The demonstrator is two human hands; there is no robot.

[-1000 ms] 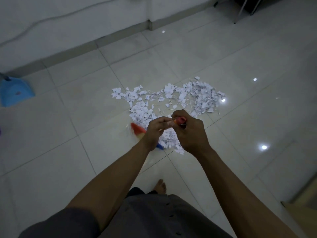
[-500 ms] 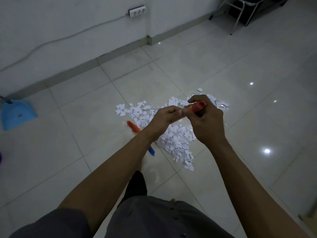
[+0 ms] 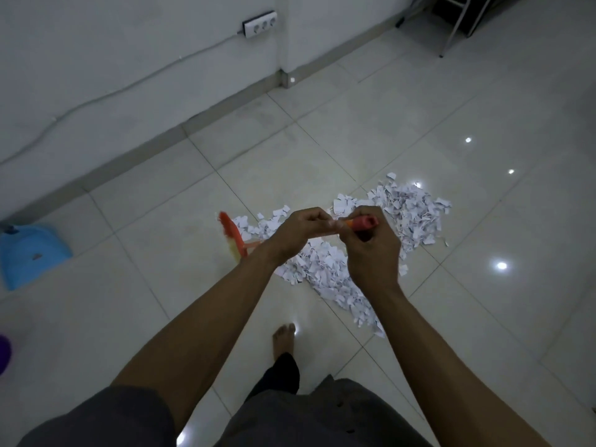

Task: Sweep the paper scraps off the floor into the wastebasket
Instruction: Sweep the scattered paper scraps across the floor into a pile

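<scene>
A heap of white paper scraps (image 3: 400, 214) lies on the tiled floor in front of me, partly hidden by my hands. Both hands grip the orange handle of a broom (image 3: 362, 222). My left hand (image 3: 298, 232) holds it lower down and my right hand (image 3: 371, 250) holds it near the red top end. The broom head (image 3: 232, 235), orange with pale bristles, stands at the left edge of the scraps, blurred by motion. No wastebasket is clearly in view.
A blue dustpan (image 3: 30, 253) lies by the wall at the far left. A purple object (image 3: 4, 353) peeks in at the left edge. A power strip (image 3: 259, 24) hangs on the wall. Chair legs (image 3: 451, 30) stand at the top right. My bare foot (image 3: 283, 338) is just behind the scraps.
The broom head has swung left and away from me, from near my feet to the left edge of the heap. My view has tilted up and both hands stay on the handle.
</scene>
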